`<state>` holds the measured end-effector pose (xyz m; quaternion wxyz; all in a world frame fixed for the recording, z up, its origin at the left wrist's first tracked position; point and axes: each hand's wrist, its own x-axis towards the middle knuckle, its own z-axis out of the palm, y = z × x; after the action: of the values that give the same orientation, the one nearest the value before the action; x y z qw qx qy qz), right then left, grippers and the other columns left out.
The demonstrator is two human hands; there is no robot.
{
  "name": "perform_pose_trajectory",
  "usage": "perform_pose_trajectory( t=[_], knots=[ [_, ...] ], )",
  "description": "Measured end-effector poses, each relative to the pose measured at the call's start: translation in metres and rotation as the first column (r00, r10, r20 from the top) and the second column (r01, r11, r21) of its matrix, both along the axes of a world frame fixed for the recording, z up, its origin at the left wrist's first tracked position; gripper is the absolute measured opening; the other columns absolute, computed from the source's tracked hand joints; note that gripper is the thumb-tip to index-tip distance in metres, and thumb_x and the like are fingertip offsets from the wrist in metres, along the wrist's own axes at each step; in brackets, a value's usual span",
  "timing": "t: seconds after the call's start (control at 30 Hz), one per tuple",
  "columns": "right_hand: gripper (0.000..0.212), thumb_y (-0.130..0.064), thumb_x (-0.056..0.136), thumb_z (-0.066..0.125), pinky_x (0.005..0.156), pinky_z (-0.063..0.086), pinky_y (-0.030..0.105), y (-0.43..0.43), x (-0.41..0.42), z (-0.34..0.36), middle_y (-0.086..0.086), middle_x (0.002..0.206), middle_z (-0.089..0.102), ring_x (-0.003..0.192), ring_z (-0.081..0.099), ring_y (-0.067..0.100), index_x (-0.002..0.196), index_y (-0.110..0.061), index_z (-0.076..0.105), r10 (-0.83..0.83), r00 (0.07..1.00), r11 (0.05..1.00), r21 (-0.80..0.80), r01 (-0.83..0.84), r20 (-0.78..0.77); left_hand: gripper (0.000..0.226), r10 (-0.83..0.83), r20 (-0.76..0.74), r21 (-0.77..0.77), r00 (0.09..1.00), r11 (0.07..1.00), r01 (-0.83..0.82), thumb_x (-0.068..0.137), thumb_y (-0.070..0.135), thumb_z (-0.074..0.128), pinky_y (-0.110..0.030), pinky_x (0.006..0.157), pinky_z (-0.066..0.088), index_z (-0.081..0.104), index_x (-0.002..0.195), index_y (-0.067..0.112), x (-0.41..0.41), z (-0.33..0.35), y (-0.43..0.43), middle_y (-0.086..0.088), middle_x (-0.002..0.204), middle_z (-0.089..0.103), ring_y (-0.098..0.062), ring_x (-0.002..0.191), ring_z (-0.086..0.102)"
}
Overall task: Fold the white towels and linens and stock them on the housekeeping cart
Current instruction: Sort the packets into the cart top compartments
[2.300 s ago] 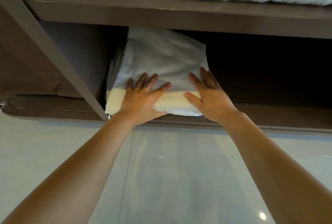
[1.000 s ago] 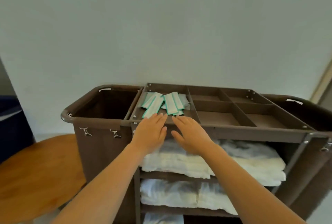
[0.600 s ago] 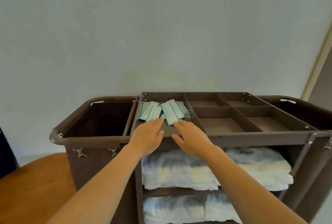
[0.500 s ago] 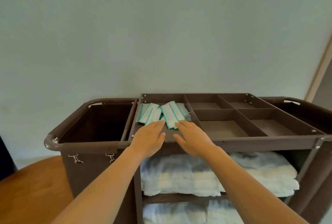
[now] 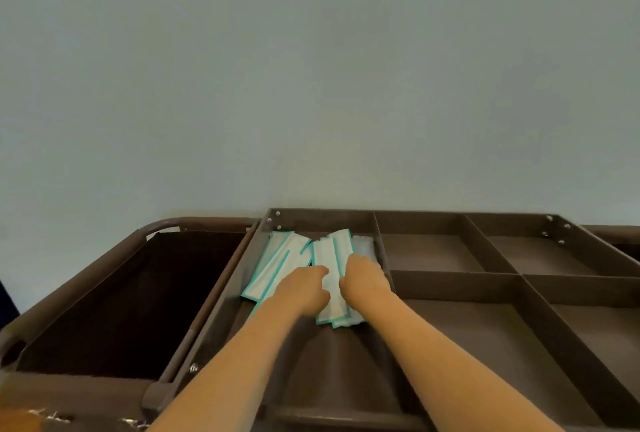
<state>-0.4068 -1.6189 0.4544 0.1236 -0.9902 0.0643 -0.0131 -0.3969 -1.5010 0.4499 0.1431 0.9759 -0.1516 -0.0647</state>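
Observation:
The brown housekeeping cart (image 5: 221, 296) fills the lower part of the head view, seen from above its top tray. Both my hands are inside the tray's left compartment, on a pile of white packets with teal edges (image 5: 327, 253). My left hand (image 5: 304, 288) has its fingers curled over packets at the middle of the pile. My right hand (image 5: 363, 275) curls its fingers onto the packets at the pile's right side, close to the divider. No towels or linens are in view; the cart's lower shelves are hidden below the tray.
The tray's other compartments (image 5: 450, 251) to the right hold nothing. A deep dark bag bin (image 5: 131, 300) hangs at the cart's left end. A plain pale wall (image 5: 311, 68) stands right behind the cart.
I rose from pressing folded linen on a low shelf to the cart's top. Both hands moved forward over the tray's front edge onto the packets, and their fingers curled.

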Motion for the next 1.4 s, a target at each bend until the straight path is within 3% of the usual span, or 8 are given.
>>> perform_pose_trajectory(
  t=[0.4,0.63,0.8,0.97,1.07,1.17,1.27,1.4],
  knots=[
    [0.062,-0.048,0.088,0.057,0.094,0.041,0.032,-0.016,0.05,-0.038,0.015,0.129,0.044,0.118,0.047,0.028,0.128,-0.004,0.04,-0.088,0.991,0.972,0.21,0.108,-0.105,0.062,0.099,-0.119,0.123,0.988,0.989,-0.085,0.085,0.047,0.058,-0.037,0.097,0.039,0.041,0.132,0.01,0.027,-0.019,-0.037,-0.016,0.131,0.045,-0.032,0.121,0.045],
    [0.013,-0.013,0.082,0.065,0.057,0.04,0.019,-0.027,0.054,-0.038,0.005,0.094,0.064,0.085,0.061,0.02,0.094,-0.009,0.063,-0.08,0.996,0.866,0.492,0.094,-0.05,0.034,0.21,-0.16,-0.216,0.965,0.946,-0.242,0.087,0.018,0.051,-0.028,0.085,0.041,0.05,0.118,0.005,0.04,-0.023,-0.026,-0.014,0.12,0.056,-0.03,0.112,0.053],
    [0.005,-0.014,0.089,0.053,0.042,0.032,0.013,-0.021,0.035,-0.015,-0.007,0.071,0.046,0.06,0.044,0.005,0.085,-0.013,0.054,-0.099,0.983,0.86,0.511,0.006,0.154,0.027,0.248,-0.484,-0.701,0.839,0.465,-0.541,0.084,-0.011,0.039,-0.038,0.069,0.054,0.06,0.098,0.0,0.053,-0.011,-0.013,-0.017,0.095,0.065,-0.033,0.087,0.062],
    [0.021,-0.017,0.096,0.042,0.073,0.045,0.029,-0.004,0.026,-0.007,0.006,0.105,0.053,0.089,0.054,0.019,0.108,-0.007,0.055,0.132,0.925,0.924,0.293,-0.244,0.355,0.033,-0.023,-0.65,-0.758,0.759,0.087,-0.646,0.09,-0.008,0.038,-0.04,0.07,0.054,0.06,0.111,0.005,0.053,-0.003,-0.015,-0.019,0.099,0.069,-0.031,0.084,0.065],
    [0.021,-0.013,0.092,0.05,0.071,0.042,0.031,0.003,0.026,-0.008,0.012,0.106,0.053,0.09,0.056,0.026,0.11,-0.003,0.056,0.248,0.881,0.954,0.057,-0.295,0.404,0.026,-0.182,-0.673,-0.708,0.716,-0.118,-0.696,0.1,0.019,0.039,-0.038,0.07,0.052,0.061,0.111,0.01,0.051,0.001,-0.016,-0.013,0.095,0.071,-0.025,0.086,0.066],
    [0.038,-0.012,0.052,0.089,0.046,0.044,0.022,0.007,0.03,-0.019,0.004,0.073,0.057,0.058,0.056,0.015,0.083,-0.008,0.069,0.323,0.791,0.946,-0.145,-0.29,0.52,0.022,-0.21,-0.668,-0.701,0.714,-0.144,-0.698,0.098,0.027,0.047,-0.038,0.076,0.052,0.063,0.107,0.014,0.053,0.0,-0.013,-0.013,0.095,0.071,-0.025,0.086,0.066],
    [0.009,-0.022,0.07,0.071,0.046,0.043,0.026,0.009,0.03,-0.027,-0.001,0.065,0.054,0.055,0.053,0.015,0.072,-0.014,0.068,0.415,0.673,0.898,-0.158,-0.41,0.612,0.02,-0.142,-0.653,-0.733,0.744,-0.133,-0.668,0.093,0.012,0.054,-0.043,0.08,0.052,0.06,0.113,0.01,0.056,-0.005,-0.009,-0.017,0.107,0.068,-0.029,0.09,0.066],
    [0.023,-0.033,0.082,0.049,0.067,0.041,0.016,0.004,0.026,-0.016,-0.006,0.082,0.053,0.075,0.048,0.008,0.084,-0.014,0.062,0.186,0.699,0.816,0.287,-0.501,0.69,0.027,-0.127,-0.602,-0.775,0.788,-0.143,-0.615,0.094,0.002,0.049,-0.036,0.059,0.059,0.058,0.119,0.007,0.058,0.001,-0.004,-0.019,0.108,0.067,-0.027,0.078,0.068]
  ],
)
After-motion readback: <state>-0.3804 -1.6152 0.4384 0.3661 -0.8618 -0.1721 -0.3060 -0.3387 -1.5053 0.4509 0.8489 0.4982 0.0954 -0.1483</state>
